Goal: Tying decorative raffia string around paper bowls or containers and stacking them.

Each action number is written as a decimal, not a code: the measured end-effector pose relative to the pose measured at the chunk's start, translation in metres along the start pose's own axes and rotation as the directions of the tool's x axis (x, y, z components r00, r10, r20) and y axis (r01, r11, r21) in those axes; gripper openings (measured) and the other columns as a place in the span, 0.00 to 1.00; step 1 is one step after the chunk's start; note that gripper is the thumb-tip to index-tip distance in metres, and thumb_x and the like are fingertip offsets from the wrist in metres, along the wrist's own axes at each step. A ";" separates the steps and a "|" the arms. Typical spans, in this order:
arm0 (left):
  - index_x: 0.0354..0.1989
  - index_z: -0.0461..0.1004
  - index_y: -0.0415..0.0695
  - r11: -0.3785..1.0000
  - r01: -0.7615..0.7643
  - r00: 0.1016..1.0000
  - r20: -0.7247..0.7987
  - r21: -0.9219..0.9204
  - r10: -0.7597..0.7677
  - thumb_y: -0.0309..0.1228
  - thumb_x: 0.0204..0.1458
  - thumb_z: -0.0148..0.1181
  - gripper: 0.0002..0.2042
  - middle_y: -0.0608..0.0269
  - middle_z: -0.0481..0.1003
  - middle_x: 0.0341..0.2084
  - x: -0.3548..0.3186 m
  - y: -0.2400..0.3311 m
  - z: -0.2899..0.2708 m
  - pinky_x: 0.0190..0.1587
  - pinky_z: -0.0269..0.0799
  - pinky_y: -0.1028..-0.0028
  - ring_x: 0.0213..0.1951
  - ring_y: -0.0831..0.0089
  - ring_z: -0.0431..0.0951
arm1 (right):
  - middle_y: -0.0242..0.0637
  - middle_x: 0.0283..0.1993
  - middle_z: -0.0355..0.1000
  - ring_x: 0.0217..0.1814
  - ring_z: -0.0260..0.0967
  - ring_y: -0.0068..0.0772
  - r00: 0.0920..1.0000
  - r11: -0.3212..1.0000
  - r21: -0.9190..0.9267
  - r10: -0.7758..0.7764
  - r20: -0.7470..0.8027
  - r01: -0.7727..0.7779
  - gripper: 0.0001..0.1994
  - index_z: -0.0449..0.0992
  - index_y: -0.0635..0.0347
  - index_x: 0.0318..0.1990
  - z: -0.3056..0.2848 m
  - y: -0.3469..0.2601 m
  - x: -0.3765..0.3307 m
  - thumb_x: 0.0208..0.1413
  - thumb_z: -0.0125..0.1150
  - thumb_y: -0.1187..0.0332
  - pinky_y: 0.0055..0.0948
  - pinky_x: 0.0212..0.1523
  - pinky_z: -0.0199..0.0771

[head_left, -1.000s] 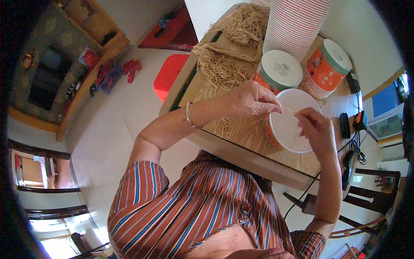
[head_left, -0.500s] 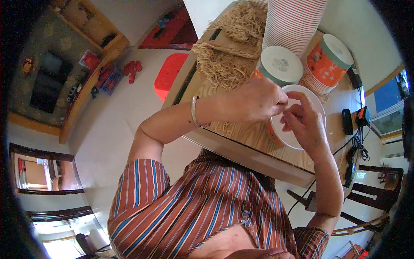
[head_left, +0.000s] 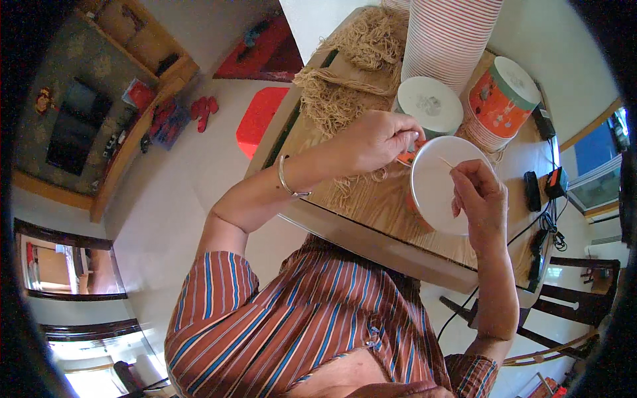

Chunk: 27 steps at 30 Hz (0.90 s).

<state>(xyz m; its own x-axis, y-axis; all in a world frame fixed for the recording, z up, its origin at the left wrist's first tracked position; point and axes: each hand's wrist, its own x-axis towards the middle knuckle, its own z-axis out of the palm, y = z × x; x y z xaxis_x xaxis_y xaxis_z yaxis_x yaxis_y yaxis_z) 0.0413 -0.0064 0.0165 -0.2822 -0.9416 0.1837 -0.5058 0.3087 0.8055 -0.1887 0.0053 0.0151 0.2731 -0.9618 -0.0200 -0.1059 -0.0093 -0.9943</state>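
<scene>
Over a paper tub (head_left: 434, 196), white inside with orange outside, my right hand (head_left: 483, 196) pinches a short end of beige string (head_left: 447, 162). My left hand (head_left: 388, 139), a silver bangle at its wrist, is closed beside the tub's left rim; what its fingers hold, if anything, cannot be made out. Just beyond stands an upturned tub (head_left: 430, 106) with a pale base, partly hidden by my left hand. Tangled beige string (head_left: 332, 106) lies to the left of it.
A tall stack of tubs (head_left: 451, 40) rises at the back of the wooden table (head_left: 391, 212). More upturned orange tubs (head_left: 497, 96) are stacked to the right. Black adapters and cables (head_left: 556, 182) lie along the right edge. A red stool (head_left: 262, 119) stands left of the table.
My hands have parted: the left moved left, away from the tub's middle, and the right dropped slightly. A string end now shows in the right fingers. The view shifted slightly.
</scene>
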 end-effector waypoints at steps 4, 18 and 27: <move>0.39 0.76 0.40 0.968 0.073 0.997 0.046 -0.241 -0.064 0.38 0.64 0.47 0.15 0.67 0.71 0.18 -0.003 -0.003 0.013 0.27 0.71 0.79 0.22 0.83 0.74 | 0.27 0.25 0.68 0.20 0.61 0.14 0.999 0.998 0.056 -0.037 0.001 0.037 0.02 0.73 0.62 0.33 0.004 -0.001 -0.005 0.56 0.58 0.74 0.17 0.18 0.63; 0.27 0.71 0.41 0.892 0.101 0.978 0.210 -0.441 -0.007 0.44 0.63 0.47 0.19 0.71 0.70 0.17 -0.003 0.006 0.026 0.20 0.65 0.81 0.17 0.85 0.69 | 0.26 0.26 0.69 0.21 0.61 0.12 0.995 0.994 0.066 -0.089 0.048 0.086 0.01 0.73 0.60 0.35 0.008 0.001 -0.005 0.57 0.57 0.76 0.17 0.18 0.62; 0.29 0.71 0.42 0.901 0.129 0.970 0.242 -0.414 -0.027 0.42 0.63 0.49 0.16 0.73 0.70 0.19 -0.005 0.003 0.023 0.22 0.65 0.82 0.18 0.86 0.68 | 0.21 0.24 0.65 0.24 0.55 0.09 0.971 0.956 -0.171 -0.241 -0.001 0.237 0.04 0.72 0.60 0.34 0.016 0.003 -0.006 0.54 0.61 0.77 0.15 0.25 0.57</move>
<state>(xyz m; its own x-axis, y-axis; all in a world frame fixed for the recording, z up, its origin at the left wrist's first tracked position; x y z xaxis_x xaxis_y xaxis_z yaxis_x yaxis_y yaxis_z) 0.0219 0.0022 0.0048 -0.4576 -0.8889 0.0198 -0.1543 0.1013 0.9828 -0.1758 0.0153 0.0104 0.2894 -0.9316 0.2198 -0.2003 -0.2835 -0.9378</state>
